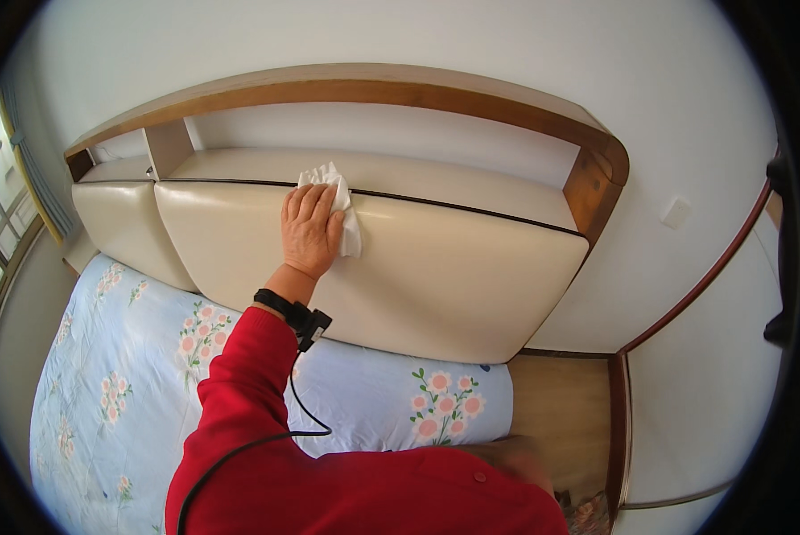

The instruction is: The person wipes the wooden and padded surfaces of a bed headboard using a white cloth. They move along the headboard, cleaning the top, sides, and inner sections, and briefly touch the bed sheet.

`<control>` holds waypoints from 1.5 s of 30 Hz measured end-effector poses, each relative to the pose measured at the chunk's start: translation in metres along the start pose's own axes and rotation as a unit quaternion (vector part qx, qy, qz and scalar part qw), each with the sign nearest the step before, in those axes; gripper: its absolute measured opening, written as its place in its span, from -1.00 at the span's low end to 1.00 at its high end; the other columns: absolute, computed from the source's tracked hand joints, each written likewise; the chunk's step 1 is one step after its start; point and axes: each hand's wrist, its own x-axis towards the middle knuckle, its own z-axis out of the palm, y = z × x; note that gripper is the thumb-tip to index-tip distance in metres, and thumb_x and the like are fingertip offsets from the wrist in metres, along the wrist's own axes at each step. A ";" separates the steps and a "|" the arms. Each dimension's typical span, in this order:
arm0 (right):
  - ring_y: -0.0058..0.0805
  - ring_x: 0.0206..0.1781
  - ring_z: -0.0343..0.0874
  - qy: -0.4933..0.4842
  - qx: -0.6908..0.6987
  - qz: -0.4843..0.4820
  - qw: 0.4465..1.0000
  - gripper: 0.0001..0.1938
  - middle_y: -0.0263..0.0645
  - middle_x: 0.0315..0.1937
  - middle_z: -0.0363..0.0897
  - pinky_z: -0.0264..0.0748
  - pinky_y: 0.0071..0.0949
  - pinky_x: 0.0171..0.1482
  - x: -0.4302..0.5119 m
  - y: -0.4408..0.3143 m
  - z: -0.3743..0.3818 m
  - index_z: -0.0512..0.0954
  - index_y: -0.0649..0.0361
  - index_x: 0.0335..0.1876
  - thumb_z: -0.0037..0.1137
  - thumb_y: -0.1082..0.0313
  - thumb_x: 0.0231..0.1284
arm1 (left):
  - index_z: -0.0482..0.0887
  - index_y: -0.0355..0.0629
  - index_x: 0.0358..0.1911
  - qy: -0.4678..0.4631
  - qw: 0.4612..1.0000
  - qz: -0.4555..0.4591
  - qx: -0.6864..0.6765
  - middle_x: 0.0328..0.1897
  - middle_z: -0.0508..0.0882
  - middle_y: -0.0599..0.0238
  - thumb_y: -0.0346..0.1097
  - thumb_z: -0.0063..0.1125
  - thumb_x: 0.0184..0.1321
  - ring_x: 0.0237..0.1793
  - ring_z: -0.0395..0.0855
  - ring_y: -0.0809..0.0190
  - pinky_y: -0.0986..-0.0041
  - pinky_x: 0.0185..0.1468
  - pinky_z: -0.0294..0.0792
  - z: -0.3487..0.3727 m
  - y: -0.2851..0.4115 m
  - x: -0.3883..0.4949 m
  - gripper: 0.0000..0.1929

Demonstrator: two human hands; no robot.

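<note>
My left hand (312,224) presses a crumpled white cloth or tissue (350,235) against the top edge of a cream padded headboard (440,274). Its fingers lie over the black piping, and the thumb rests on the right side of the cloth. Part of the cloth is hidden under the palm. At the right side of my red top, a blurred skin-toned shape seems to be my right hand (530,458); its fingers cannot be made out.
Behind the padding runs a cream shelf (386,164) under a curved wooden top rail (346,90). A blue floral bedsheet (119,354) covers the bed below. A black cable (253,443) trails from my wrist strap (276,304) along my sleeve. Wooden floor (560,394) lies at right.
</note>
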 end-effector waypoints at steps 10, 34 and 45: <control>-0.54 -0.32 0.61 0.005 0.104 0.058 0.993 -0.79 -0.18 -0.30 0.70 0.52 -0.54 -0.25 0.003 -0.016 0.015 0.54 0.27 -0.08 0.02 0.29 0.37 | 0.31 -0.27 0.34 0.105 0.955 -0.255 0.109 0.55 0.15 0.02 -0.31 -0.14 0.40 0.54 0.03 -0.07 0.19 0.54 -0.08 -0.007 -0.171 -0.088 -0.54; -0.55 -0.30 0.60 0.050 0.008 0.033 0.998 -0.79 -0.25 -0.29 0.68 0.53 -0.56 -0.23 -0.019 0.015 -0.009 0.54 0.24 -0.05 0.00 0.27 0.41 | 0.26 -0.04 0.40 -0.020 0.994 0.090 -0.051 0.55 0.20 0.27 -0.05 0.12 0.24 0.55 0.02 -0.03 -0.10 0.51 -0.21 0.086 0.198 -0.047 -0.34; -0.57 -0.27 0.62 0.075 0.215 0.008 0.974 -0.79 -0.27 -0.25 0.69 0.54 -0.55 -0.18 -0.054 0.080 -0.026 0.57 0.24 -0.06 0.01 0.29 0.39 | 0.41 -0.14 0.31 -0.121 0.943 0.303 -0.061 0.46 0.30 0.25 -0.06 0.13 0.21 0.50 0.09 0.02 0.03 0.51 -0.06 0.093 0.317 0.038 -0.40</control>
